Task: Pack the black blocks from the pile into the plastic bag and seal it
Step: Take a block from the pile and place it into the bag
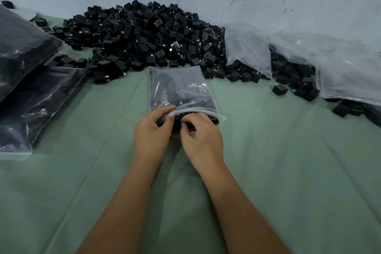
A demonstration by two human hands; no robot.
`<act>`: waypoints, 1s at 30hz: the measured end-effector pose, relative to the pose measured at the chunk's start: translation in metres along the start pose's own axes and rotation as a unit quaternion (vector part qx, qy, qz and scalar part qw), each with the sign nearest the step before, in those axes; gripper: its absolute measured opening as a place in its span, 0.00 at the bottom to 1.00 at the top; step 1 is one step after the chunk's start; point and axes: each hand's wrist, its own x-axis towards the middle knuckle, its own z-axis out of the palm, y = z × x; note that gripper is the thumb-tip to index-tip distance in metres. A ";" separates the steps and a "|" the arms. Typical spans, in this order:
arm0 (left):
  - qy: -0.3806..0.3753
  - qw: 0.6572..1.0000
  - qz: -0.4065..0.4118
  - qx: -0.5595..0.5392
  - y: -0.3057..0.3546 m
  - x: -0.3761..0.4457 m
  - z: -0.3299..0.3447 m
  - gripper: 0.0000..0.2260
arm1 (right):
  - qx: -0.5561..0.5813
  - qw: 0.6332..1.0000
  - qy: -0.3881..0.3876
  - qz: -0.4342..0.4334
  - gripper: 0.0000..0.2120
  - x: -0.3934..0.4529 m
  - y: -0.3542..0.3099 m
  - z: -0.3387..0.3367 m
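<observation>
A clear plastic bag lies flat on the green cloth in the middle, filled with black blocks, its mouth toward me. My left hand pinches the near left edge of the bag's mouth. My right hand has its fingers curled at the mouth, on black blocks that show in the opening. Behind the bag, against the wall, spreads the big pile of loose black blocks.
Filled bags are stacked at the left. Large clear bags with more black blocks lie at the right, and one loose block sits near them. The green cloth covers the surface in front. A pale wall closes the back.
</observation>
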 end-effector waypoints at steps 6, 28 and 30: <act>-0.005 1.000 -0.007 -0.021 -0.001 0.000 0.000 0.10 | -0.113 0.990 0.035 -0.071 0.06 -0.001 0.001 -0.005; 0.020 0.988 0.152 0.023 -0.010 0.002 0.006 0.17 | -0.319 0.897 -0.299 -0.062 0.16 0.066 -0.009 0.023; 0.021 0.988 0.152 0.013 -0.010 0.002 0.008 0.17 | -0.329 0.870 -0.366 -0.022 0.17 0.083 -0.009 0.033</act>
